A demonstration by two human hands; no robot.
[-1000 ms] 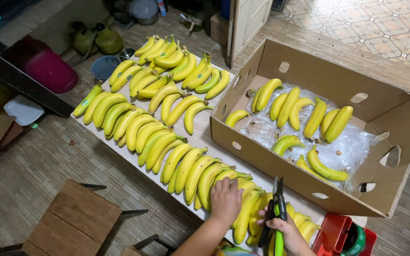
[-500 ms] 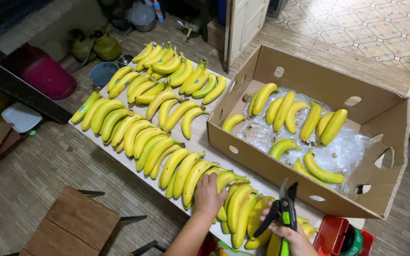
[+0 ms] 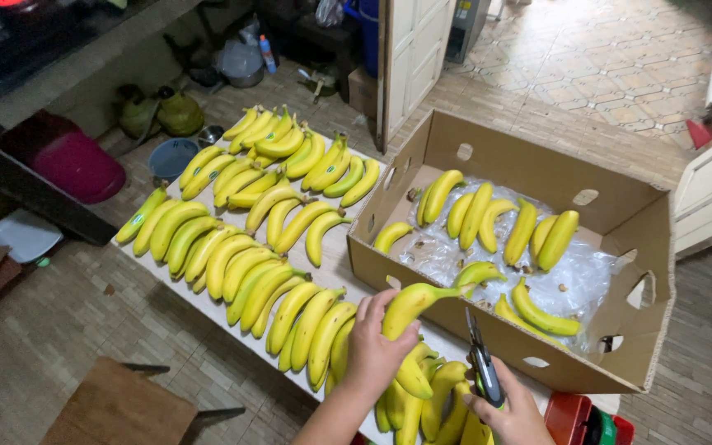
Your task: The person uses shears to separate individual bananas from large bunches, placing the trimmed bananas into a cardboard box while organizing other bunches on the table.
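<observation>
Left hand (image 3: pixel 377 346) wraps around a banana bunch (image 3: pixel 414 371) at the near edge of the table (image 3: pixel 335 268), lifting one yellow banana (image 3: pixel 414 303), its green-tipped stem pointing right toward the cardboard box (image 3: pixel 537 177). Right hand (image 3: pixel 512 408) is closed on dark-handled scissors (image 3: pixel 481 358), blades up and seemingly closed, just right of the bunch. Right hand and lower bunch are cut off by the frame bottom; scissor tips sit over the box wall, hard to separate. Rows of bananas (image 3: pixel 249 222) fill the table left and far. Box at right holds loose bananas (image 3: pixel 488 218) on plastic sheet (image 3: pixel 587 272). Little bare tabletop between rows and box.
</observation>
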